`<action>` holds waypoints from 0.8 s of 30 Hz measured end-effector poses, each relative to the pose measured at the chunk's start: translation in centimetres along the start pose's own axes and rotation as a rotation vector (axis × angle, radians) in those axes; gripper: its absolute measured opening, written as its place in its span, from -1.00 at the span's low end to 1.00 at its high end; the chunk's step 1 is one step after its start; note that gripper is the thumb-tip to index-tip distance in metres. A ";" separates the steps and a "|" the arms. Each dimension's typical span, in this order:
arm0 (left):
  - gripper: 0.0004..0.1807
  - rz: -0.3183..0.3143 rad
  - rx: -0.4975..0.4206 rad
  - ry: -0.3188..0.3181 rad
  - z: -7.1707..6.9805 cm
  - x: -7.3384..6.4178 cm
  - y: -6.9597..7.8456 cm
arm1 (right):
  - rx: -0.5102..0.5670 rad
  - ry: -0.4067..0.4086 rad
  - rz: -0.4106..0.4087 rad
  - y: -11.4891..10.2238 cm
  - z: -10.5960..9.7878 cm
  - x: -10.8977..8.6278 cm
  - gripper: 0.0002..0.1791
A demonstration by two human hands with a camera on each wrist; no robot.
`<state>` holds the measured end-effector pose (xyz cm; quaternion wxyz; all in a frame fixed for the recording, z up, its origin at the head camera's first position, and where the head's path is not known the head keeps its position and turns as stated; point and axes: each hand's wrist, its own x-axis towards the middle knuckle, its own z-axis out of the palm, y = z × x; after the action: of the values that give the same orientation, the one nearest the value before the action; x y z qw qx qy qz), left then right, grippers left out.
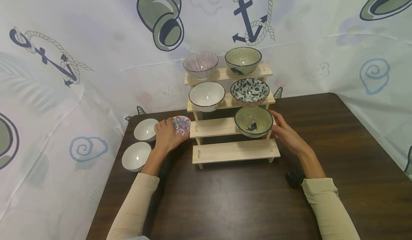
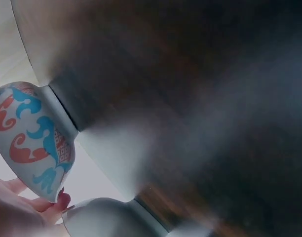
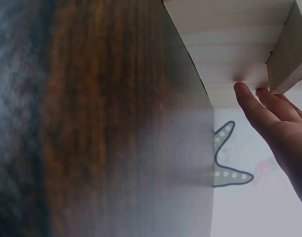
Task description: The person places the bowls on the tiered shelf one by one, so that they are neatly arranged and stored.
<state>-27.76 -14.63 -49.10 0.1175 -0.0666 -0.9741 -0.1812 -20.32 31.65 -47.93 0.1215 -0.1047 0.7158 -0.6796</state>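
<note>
Tabletop (image 1: 225, 204), red-blue bowl (image 1: 182, 123) in left hand (image 1: 168, 136)

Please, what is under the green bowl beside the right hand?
A pale wooden shelf shows under the green bowl. The bowl hides the wood directly beneath, so that part cannot be seen.

Pale cloth (image 1: 112, 4) printed w/ navy anchors (image 1: 246, 18) & blue spirals (image 1: 88, 148) rises behind far edge of tabletop (image 1: 238, 200) & runs along its L & R edges. Tabletop is dk brown wood grain, far R corner rounded, w/ soft light sheen (image 1: 215, 193) mid-surface.
</note>
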 end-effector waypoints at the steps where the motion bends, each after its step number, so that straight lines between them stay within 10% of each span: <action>1: 0.12 0.005 -0.006 0.008 0.0 -0.1 0.0 | 0.001 -0.001 -0.002 0.0 0.0 0.0 -0.27; 24: 0.20 0.004 -0.268 0.153 -5.3 -2.2 0.5 | 0.004 -0.012 -0.002 -0.1 0.0 -0.1 -0.27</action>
<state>-24.50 -16.33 -44.67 0.1816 -0.0695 -0.9293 -0.3139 -20.22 31.65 -47.84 0.1255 -0.1092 0.7137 -0.6804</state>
